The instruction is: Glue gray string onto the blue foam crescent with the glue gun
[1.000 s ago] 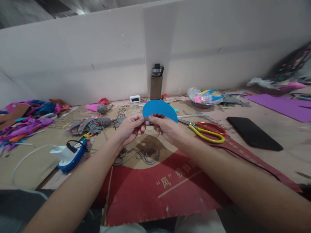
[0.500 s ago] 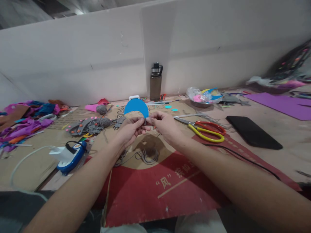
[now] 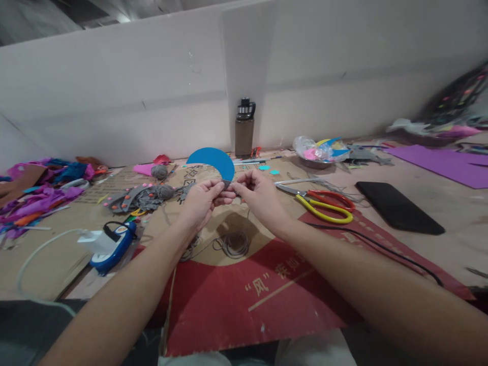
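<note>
A blue curved foam piece is held up over the table, in front of the brown bottle. My left hand pinches its lower edge from the left, fingers closed. From the right, my right hand pinches the same spot, thumb and fingers pressed together. A thin grey strand seems to sit between the fingertips; I cannot make it out clearly. Below the hands a coil of grey thread lies on the cardboard.
Red and yellow scissors and a black phone lie to the right. A brown bottle stands at the wall. A metal bowl of scraps, purple sheet, grey yarn balls, blue-white device and fabric scraps surround them.
The blue foam piece has swung from the right of the hands to their upper left. Both hands stayed pinched together at about the same place.
</note>
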Action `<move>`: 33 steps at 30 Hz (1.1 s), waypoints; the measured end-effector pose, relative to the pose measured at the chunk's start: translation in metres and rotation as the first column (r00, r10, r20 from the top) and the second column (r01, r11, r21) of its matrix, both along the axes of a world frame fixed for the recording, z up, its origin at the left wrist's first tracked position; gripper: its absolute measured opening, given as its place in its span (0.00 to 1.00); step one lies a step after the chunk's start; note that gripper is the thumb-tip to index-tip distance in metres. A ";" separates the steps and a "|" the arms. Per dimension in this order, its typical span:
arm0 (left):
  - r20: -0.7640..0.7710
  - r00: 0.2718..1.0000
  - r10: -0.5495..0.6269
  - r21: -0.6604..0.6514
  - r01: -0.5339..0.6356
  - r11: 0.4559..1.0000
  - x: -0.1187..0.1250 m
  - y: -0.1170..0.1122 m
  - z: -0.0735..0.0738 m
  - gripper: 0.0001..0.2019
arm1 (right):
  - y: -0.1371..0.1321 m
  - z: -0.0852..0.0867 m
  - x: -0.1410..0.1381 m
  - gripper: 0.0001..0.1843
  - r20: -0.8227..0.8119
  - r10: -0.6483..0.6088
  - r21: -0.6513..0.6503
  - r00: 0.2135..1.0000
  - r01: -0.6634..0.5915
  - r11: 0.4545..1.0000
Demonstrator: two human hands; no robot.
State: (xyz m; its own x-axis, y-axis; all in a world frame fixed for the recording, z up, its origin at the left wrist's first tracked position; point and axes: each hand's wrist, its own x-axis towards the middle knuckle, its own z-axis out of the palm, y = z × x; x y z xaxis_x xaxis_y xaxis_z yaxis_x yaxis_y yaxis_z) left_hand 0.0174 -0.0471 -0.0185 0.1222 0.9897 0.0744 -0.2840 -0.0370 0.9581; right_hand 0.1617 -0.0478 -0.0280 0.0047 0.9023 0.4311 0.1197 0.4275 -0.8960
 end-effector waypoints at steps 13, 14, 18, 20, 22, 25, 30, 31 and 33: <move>-0.108 0.993 -0.037 0.030 0.040 0.999 -0.001 -0.003 -0.001 0.06 | 0.002 0.003 0.004 0.07 0.011 0.062 -0.020 0.998 -0.062 0.998; -0.114 0.993 -0.043 0.026 0.046 0.999 0.000 -0.004 -0.001 0.05 | 0.002 0.003 0.005 0.06 0.039 0.047 -0.010 0.998 -0.047 0.999; -0.085 0.995 -0.053 -0.003 0.053 0.999 0.002 -0.005 0.000 0.04 | 0.003 0.003 0.006 0.07 0.091 0.000 0.020 0.996 -0.002 1.000; -0.074 0.997 -0.028 -0.019 0.026 0.999 0.003 -0.005 0.001 0.04 | 0.002 0.003 0.006 0.07 0.102 0.002 0.020 0.995 -0.004 1.000; -0.063 0.998 0.007 -0.030 -0.009 1.000 0.003 -0.005 0.000 0.06 | 0.001 0.004 0.005 0.07 0.110 0.008 0.015 0.994 -0.009 1.000; -0.047 0.999 0.018 -0.038 -0.020 0.999 0.002 -0.003 -0.001 0.07 | 0.000 0.003 0.004 0.06 0.117 0.024 0.021 0.993 -0.027 0.999; -0.020 0.999 0.048 -0.036 -0.049 0.998 -0.002 0.000 -0.002 0.04 | 0.005 -0.005 0.002 0.06 0.069 0.036 0.008 0.997 -0.036 0.999; -0.021 0.998 0.064 -0.034 -0.065 0.997 -0.003 0.001 -0.002 0.03 | 0.006 -0.007 0.003 0.07 0.077 0.045 0.005 0.996 -0.046 0.999; -0.025 0.994 0.103 -0.030 -0.103 0.994 -0.005 0.003 -0.002 0.03 | 0.007 -0.011 0.003 0.06 0.132 0.076 0.002 0.988 -0.077 0.997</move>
State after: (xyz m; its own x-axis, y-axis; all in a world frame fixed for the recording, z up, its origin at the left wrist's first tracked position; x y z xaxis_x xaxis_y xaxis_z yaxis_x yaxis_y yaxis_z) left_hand 0.0122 -0.0441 -0.0202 0.0208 0.9989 0.0418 -0.2580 -0.0350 0.9655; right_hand 0.1650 -0.0407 -0.0392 -0.1217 0.8948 0.4296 0.2029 0.4461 -0.8717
